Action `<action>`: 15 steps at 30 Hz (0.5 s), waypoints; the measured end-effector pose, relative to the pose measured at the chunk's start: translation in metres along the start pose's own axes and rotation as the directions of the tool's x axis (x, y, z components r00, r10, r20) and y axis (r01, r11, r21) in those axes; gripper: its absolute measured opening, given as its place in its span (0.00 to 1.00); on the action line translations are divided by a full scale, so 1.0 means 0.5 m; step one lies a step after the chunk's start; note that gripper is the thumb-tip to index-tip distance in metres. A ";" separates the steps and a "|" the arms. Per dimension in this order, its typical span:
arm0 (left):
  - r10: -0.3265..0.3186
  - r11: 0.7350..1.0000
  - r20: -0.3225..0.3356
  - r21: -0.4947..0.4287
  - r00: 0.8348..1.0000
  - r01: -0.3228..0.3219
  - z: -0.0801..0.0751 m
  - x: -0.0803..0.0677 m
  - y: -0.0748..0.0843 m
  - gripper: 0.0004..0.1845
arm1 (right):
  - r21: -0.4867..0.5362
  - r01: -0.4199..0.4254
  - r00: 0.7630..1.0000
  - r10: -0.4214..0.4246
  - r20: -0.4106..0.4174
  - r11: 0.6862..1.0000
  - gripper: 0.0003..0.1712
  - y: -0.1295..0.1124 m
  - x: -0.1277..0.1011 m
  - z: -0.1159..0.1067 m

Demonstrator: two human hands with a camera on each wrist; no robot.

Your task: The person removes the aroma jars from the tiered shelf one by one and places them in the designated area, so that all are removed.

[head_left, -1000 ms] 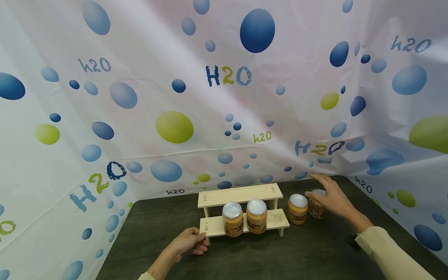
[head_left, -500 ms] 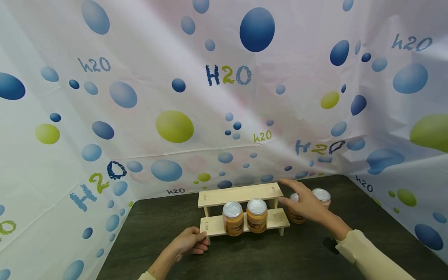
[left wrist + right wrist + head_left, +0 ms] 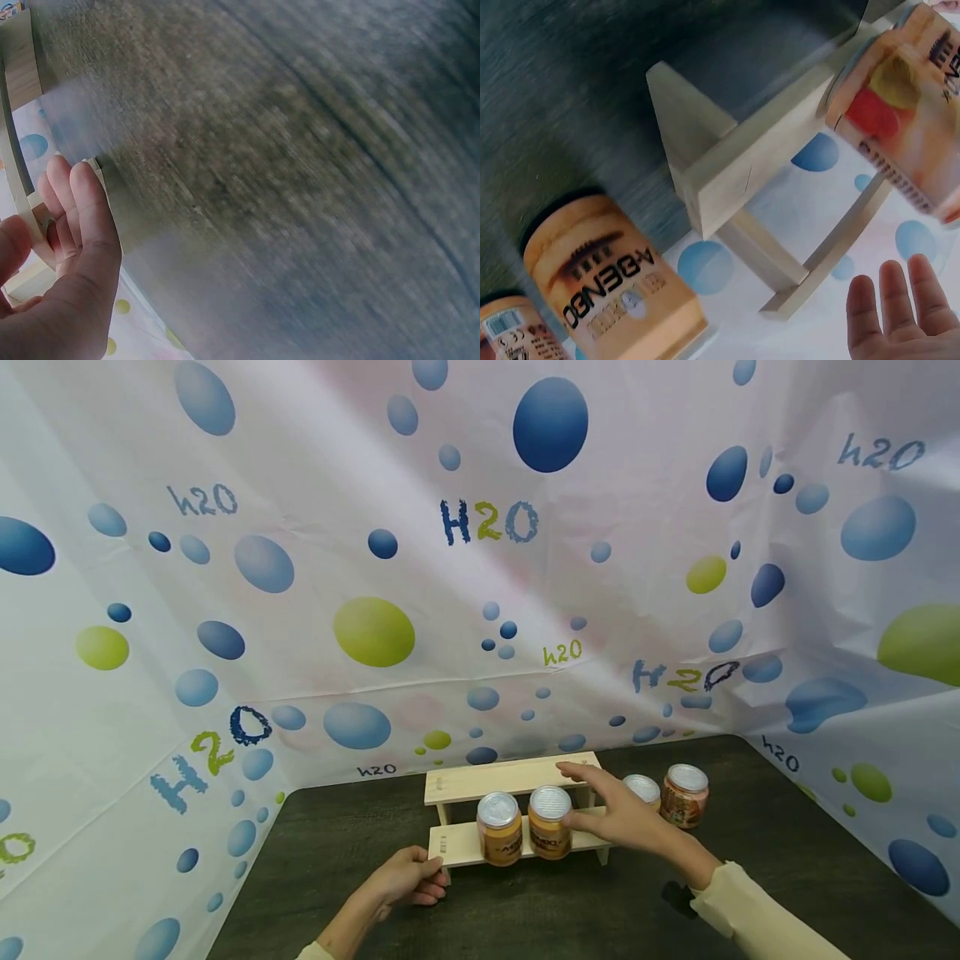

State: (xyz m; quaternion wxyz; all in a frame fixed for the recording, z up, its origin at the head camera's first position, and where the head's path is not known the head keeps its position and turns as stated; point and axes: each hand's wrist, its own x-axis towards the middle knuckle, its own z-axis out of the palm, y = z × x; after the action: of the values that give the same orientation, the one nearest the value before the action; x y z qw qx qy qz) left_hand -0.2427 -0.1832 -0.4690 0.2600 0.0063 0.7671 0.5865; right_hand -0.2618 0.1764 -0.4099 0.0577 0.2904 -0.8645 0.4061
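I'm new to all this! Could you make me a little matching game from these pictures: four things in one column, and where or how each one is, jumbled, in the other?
Things:
1. Left hand
2. Right hand
3. Upper shelf
4. Rightmost jar

Where or how:
A. Standing on the dark table
B. Gripping the left end of the lower shelf
C. Pale wood, raised behind the lower shelf
D. Fingers extended, near the striped-lid jar on the lower shelf

Right pairs: 1-B, 2-D, 3-C, 4-A
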 end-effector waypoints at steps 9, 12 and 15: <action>-0.008 1.000 -0.007 0.003 1.000 0.008 0.000 0.000 -0.001 0.15 | 0.029 0.006 0.999 -0.007 0.036 1.000 0.40 -0.004 0.003 0.026; -0.008 1.000 -0.007 0.001 1.000 0.008 0.000 0.000 -0.001 0.14 | 0.023 0.027 0.999 -0.028 0.038 0.999 0.39 -0.005 0.005 0.035; -0.005 1.000 -0.003 -0.001 1.000 0.005 0.000 0.000 -0.001 0.14 | 0.011 0.046 0.998 -0.046 0.045 0.999 0.38 -0.005 0.007 0.043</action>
State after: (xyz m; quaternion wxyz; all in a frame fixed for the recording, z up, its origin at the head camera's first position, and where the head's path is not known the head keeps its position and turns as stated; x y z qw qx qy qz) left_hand -0.2425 -0.1832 -0.4692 0.2602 0.0033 0.7671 0.5863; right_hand -0.2601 0.1579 -0.4210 0.0461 0.3195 -0.8567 0.4022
